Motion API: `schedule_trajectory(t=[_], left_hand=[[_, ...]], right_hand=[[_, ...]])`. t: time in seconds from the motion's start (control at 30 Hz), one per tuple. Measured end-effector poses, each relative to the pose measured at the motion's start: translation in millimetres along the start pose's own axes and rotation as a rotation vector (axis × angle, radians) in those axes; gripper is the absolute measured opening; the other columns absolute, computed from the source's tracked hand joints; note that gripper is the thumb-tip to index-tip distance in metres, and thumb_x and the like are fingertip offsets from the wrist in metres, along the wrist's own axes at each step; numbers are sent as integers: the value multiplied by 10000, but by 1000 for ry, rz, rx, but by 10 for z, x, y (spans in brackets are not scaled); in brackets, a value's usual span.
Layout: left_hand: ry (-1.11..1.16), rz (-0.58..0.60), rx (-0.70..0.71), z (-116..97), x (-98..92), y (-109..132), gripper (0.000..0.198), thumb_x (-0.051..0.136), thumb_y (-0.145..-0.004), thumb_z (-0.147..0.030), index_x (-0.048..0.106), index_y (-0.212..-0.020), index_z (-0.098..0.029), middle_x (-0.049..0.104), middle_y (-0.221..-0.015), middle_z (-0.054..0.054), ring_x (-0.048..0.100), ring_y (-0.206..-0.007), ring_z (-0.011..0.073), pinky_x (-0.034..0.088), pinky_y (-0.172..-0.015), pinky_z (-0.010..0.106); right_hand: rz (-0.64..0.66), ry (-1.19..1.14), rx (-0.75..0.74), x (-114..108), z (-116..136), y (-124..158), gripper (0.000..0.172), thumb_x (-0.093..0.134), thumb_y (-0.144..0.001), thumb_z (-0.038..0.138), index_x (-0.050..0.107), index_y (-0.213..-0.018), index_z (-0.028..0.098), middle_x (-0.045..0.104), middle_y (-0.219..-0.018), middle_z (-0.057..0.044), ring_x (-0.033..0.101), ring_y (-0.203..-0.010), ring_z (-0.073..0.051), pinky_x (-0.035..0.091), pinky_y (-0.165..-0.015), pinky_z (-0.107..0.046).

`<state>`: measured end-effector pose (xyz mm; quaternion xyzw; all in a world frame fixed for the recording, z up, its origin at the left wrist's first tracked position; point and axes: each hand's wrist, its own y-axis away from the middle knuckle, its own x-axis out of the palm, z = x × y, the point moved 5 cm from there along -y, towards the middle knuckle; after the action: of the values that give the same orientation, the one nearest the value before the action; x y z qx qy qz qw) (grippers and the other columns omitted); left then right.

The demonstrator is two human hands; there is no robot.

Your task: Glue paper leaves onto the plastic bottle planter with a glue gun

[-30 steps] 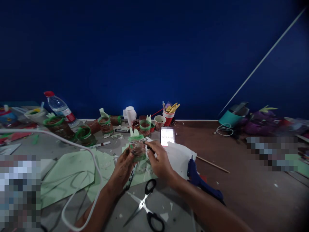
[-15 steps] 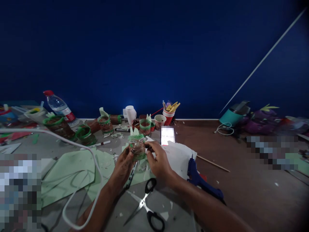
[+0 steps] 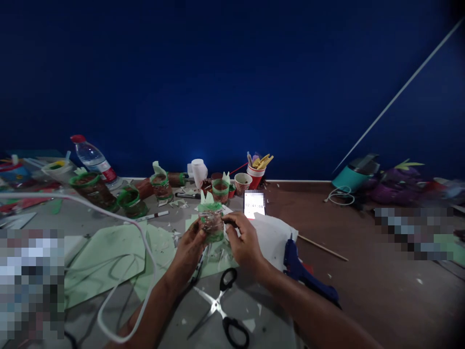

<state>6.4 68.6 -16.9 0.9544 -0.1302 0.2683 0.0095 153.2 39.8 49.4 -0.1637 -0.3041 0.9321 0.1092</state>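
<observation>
Between my hands is a small clear cup (image 3: pixel 211 224) with green edges, brown patches and pale green pointed paper pieces standing at its top. My left hand (image 3: pixel 192 242) grips it from the left, with the thumb on its near side. The curled fingers of my right hand (image 3: pixel 244 238) meet at the cup's right side; whatever is between the fingertips is too small to make out. Below the hands, black-handled scissors (image 3: pixel 216 304) lie spread apart on the grey surface. A marker (image 3: pixel 198 270) lies partly hidden by my left hand.
A blue glue gun (image 3: pixel 303 271) and a wooden stick (image 3: pixel 323 247) lie to the right. A white cable (image 3: pixel 148 247) loops over green paper (image 3: pixel 109 266) at left. Behind stand similar decorated cups (image 3: pixel 162 188), a lit phone (image 3: pixel 254 203) and a tilted bottle (image 3: pixel 95 160).
The cup has turned more upright and sits slightly lower relative to the hands. My right fingertips have slid a little down and away from its rim. The whole view has shifted slightly.
</observation>
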Motion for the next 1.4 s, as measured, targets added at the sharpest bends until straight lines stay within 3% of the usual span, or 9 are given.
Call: schedule_trajectory(t=[0.13,0.27,0.5,0.63,0.97,1.2,1.4], left_hand=[[-35,-40,-22,26,-39,2,418,753,-761,-409,649,-1124,-230,661,-1211,84,599,-1148,261,463,-973,366],[-127,-71,35,-20,-36,-16,525,778,-718,-431,638,-1169,-201,661,-1210,115,570,-1195,301,409,-1044,421],[-195,-47,85,-75,32,-1,536,753,-753,-402,601,-1224,-197,605,-1320,119,524,-1258,294,354,-1090,415],[-134,-66,80,-53,4,-4,558,786,-721,-370,603,-1220,-199,614,-1309,119,518,-1265,304,385,-1066,413],[-176,-64,97,-57,-51,-21,571,803,-701,-366,613,-1217,-209,636,-1276,109,523,-1260,304,366,-1091,417],[-149,-107,70,-87,-44,-16,510,809,-701,-337,639,-1161,-195,663,-1229,109,562,-1216,304,423,-1037,395],[-117,-86,70,-79,-21,-17,513,807,-705,-320,635,-1171,-191,648,-1257,118,554,-1229,305,425,-1039,402]], right_hand=[[76,41,-166,56,160,79,312,457,-884,89,649,-1102,202,608,-980,-91,608,-913,-198,528,-782,-330],[207,227,-291,168,237,176,401,464,-881,89,599,-1249,172,601,-972,-123,579,-886,-234,522,-747,-368],[320,459,-321,236,205,183,497,444,-867,81,516,-1357,124,602,-1012,-155,548,-887,-272,502,-749,-412],[353,524,-335,257,199,184,493,435,-872,81,503,-1360,88,607,-1008,-171,549,-920,-287,515,-775,-431],[330,518,-376,218,215,150,447,423,-906,88,478,-1349,61,618,-1073,-191,575,-994,-277,530,-861,-406],[416,479,-408,236,185,168,540,457,-826,47,502,-1355,145,615,-974,-135,577,-904,-258,535,-771,-396],[406,503,-406,238,174,175,483,445,-854,55,527,-1329,86,628,-1030,-174,578,-973,-278,540,-819,-419]])
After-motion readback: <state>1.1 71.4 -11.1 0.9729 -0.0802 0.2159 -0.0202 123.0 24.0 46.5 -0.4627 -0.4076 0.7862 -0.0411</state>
